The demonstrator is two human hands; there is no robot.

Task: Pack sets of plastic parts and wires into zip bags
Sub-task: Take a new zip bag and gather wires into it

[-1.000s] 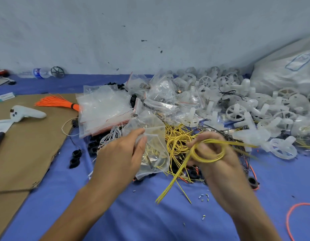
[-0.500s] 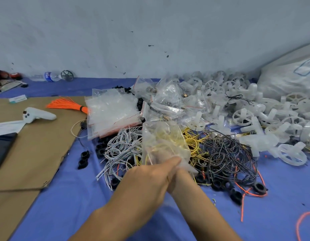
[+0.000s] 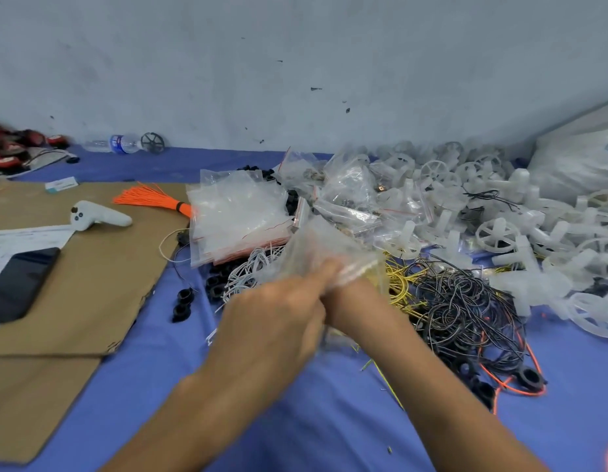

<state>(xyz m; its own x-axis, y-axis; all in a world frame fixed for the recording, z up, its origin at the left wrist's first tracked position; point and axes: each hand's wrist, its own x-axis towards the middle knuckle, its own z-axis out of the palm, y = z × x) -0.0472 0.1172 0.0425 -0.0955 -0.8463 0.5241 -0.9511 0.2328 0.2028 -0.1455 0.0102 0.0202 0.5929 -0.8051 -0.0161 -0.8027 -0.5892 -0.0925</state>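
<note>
My left hand [image 3: 275,318] pinches the mouth of a clear zip bag [image 3: 316,247] held up over the blue table. My right hand [image 3: 350,298] is pushed into that bag; only its wrist shows, and the fingers are hidden by the blurred plastic. Something yellowish shows faintly inside the bag. Just behind lie loose yellow wires [image 3: 401,284], a tangle of black wires [image 3: 466,308] and white wires [image 3: 251,270]. White plastic wheels and T-shaped parts [image 3: 500,233] are heaped at the right. A stack of empty zip bags [image 3: 234,216] lies behind the white wires.
A cardboard sheet [image 3: 91,284] at the left carries a phone [image 3: 20,281], a white controller [image 3: 95,216] and an orange wire bundle [image 3: 153,199]. Black rings [image 3: 183,301] lie by its edge. A large white sack [image 3: 578,165] stands at the far right, a water bottle [image 3: 115,143] by the wall.
One second ago my right hand held a coil of yellow wire beside the bag. It has since gone into the bag with the coil, and my left hand now holds the bag's mouth.
</note>
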